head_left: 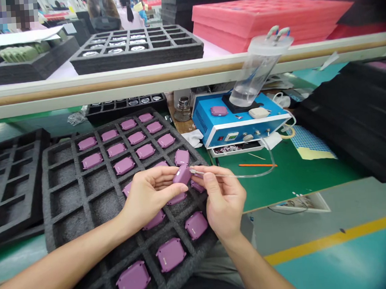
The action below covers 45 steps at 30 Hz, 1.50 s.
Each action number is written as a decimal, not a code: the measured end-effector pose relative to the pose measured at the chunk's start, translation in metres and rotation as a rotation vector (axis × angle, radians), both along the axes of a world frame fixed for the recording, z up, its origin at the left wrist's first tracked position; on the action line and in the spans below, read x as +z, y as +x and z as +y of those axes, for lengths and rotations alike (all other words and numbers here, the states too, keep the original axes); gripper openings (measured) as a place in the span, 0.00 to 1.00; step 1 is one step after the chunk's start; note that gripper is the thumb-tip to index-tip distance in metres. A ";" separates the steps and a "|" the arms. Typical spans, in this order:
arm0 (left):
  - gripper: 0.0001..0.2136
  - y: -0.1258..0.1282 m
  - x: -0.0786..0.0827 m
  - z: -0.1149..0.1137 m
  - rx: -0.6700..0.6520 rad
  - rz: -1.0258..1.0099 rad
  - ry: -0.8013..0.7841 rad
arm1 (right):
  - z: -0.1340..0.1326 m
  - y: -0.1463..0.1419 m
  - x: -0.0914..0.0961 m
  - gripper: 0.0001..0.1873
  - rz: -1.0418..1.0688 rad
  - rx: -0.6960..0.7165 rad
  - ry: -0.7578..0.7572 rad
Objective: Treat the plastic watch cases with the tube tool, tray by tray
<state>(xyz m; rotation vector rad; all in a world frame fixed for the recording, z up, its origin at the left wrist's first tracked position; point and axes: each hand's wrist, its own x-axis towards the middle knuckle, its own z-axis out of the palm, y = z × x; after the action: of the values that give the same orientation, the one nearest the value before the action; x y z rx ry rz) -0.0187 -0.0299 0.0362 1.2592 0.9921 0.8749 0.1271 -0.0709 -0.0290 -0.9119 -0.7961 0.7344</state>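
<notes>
bright even overhead light, soft shadows, wide-angle bending at edges, dark vignetted right corners, blurred background

purple case [182, 174]: small rounded-square plastic shell, tilted, raised above foam tray [68, 206] near its right edge. clear tube [241, 176]: thin, tip touching case's right side.

No text I can read anywhere. Small display on front of blue box [212, 130]: too blurred. Printed sheet [299, 203] at mat edge: print too small. Pale mark on purple case [182, 174] I hold: illegible.
</notes>
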 end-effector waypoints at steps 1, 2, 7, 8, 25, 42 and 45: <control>0.20 0.000 0.000 0.000 0.002 0.005 -0.001 | 0.000 0.000 0.000 0.06 0.000 -0.001 -0.003; 0.20 0.000 0.000 0.000 0.003 0.010 -0.003 | 0.000 0.000 0.000 0.06 0.001 0.000 -0.004; 0.21 0.001 0.000 0.001 0.003 0.012 -0.005 | 0.001 0.000 0.000 0.05 0.015 0.010 0.008; 0.21 0.001 0.000 0.001 0.002 0.011 -0.004 | 0.001 0.000 0.001 0.05 0.017 0.009 0.007; 0.21 0.001 0.002 0.000 0.019 0.017 -0.013 | 0.000 0.000 0.000 0.06 0.002 0.005 -0.009; 0.10 -0.029 0.022 0.000 0.002 0.215 0.333 | -0.012 -0.005 0.008 0.09 0.102 -0.131 -0.072; 0.11 -0.079 0.039 -0.001 0.103 0.521 0.515 | -0.013 -0.010 0.012 0.06 0.100 -0.126 -0.103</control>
<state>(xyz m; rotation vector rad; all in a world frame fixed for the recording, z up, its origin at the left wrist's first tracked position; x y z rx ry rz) -0.0981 -0.0307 0.0754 1.9536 1.2942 0.9361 0.1175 -0.0843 -0.0166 -1.0009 -0.6107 0.7095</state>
